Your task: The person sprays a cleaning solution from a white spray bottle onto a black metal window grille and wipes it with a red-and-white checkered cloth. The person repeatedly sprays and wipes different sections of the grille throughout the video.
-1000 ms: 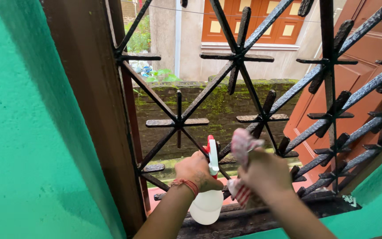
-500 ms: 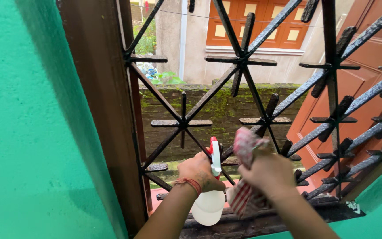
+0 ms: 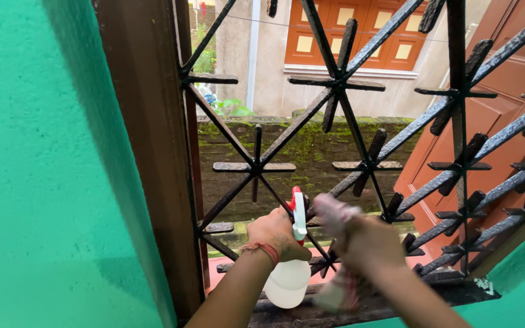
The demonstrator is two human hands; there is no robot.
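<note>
The left hand (image 3: 277,234) sits low in the middle of the frame, clenched around the neck of a white spray bottle (image 3: 287,280) with a red-and-white trigger head (image 3: 298,212). The bottle's round body hangs below the fist, just above the dark wooden sill (image 3: 311,313) at the bottom edge. A red thread band (image 3: 262,250) circles that wrist. The trigger head stands upright just in front of the black iron window grille (image 3: 335,85), near the point where two diagonal bars run down toward the lower centre.

The right hand (image 3: 366,243) is just to the right of the bottle, gripping a red-and-white checked cloth (image 3: 335,212). It is blurred, so the finger positions cannot be made out. One end of the cloth bunches above the knuckles against a diagonal bar, and the other end (image 3: 343,291) hangs down toward the sill.

The grille fills the centre and right of the frame with crossing diagonals and short star-like spokes. The openings between bars are narrow triangles, tightest at the lower right where the bars crowd toward the frame corner. The brown wooden window frame (image 3: 147,152) runs down the left side of the opening, close beside the left forearm. A green painted wall (image 3: 44,182) takes up the whole left third of the frame. Beyond the bars lie a mossy brick wall (image 3: 299,146) and an orange-brown shutter (image 3: 499,121) at right.
</note>
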